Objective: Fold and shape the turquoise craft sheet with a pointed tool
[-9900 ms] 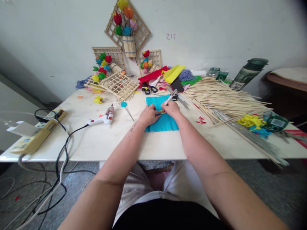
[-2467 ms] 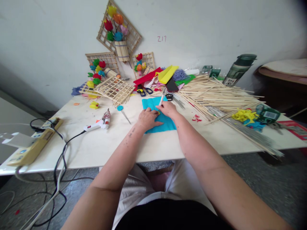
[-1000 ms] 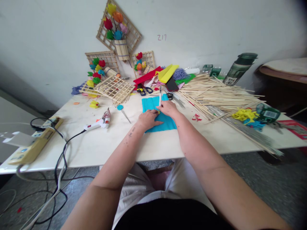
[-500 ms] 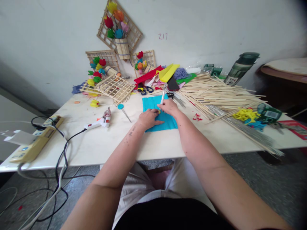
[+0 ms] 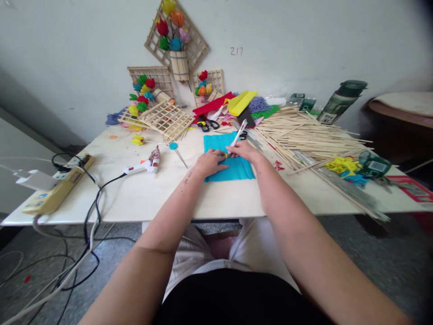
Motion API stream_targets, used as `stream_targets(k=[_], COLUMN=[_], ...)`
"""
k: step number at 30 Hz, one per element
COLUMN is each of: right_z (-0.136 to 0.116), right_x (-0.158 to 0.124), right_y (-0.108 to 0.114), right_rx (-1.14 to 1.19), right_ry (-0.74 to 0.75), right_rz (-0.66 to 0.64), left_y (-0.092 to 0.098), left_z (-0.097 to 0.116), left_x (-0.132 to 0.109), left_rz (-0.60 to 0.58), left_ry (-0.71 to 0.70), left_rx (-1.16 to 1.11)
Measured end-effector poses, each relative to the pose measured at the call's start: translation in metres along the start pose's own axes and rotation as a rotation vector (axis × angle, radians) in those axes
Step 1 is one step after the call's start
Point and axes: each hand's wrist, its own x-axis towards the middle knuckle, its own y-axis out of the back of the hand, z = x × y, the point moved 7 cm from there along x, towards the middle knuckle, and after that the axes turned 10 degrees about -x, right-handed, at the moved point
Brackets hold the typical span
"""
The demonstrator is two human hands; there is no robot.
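Observation:
A turquoise felt sheet point(image 5: 233, 169) lies on the white table point(image 5: 162, 198) in front of me. My left hand point(image 5: 209, 162) lies on its left part, fingers pressing down on a small yellow piece whose shape I cannot make out. My right hand point(image 5: 245, 150) is closed round a white pen point(image 5: 237, 134), its tip down by the yellow piece, its top leaning away to the right.
A glue gun point(image 5: 144, 166) and a blue flower on a wire point(image 5: 176, 148) lie left of the felt. Scissors point(image 5: 209, 125), wooden lattices point(image 5: 162, 118), a heap of wooden sticks point(image 5: 304, 133), felt scraps, a green bottle point(image 5: 341, 101) and a power strip point(image 5: 54, 192) with cables surround it.
The pen's top has swung from nearly upright to leaning right over the last second. Both hands stay on the felt; the camera has shifted slightly.

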Motion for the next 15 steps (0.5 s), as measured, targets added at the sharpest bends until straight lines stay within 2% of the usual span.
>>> stream_targets(k=[6,10,13,15], right_z=[-0.001,0.006,0.012,0.013], right_x=[-0.005,-0.005,-0.006,-0.005], right_y=[0.000,-0.001,-0.002,-0.005], right_rx=[0.046,0.083,0.153,0.176], right_ry=[0.014,0.063,0.074,0.085], right_rz=[0.022,0.097,0.157,0.139], left_y=[0.002,0.002,0.001,0.001], left_z=[0.000,-0.003,-0.003,-0.002], left_x=[0.002,0.003,0.000,-0.003], left_rz=[-0.032,-0.051,-0.005,0.058], left_ry=[0.000,0.011,-0.023,-0.053], left_rx=[0.021,0.042,0.042,0.022])
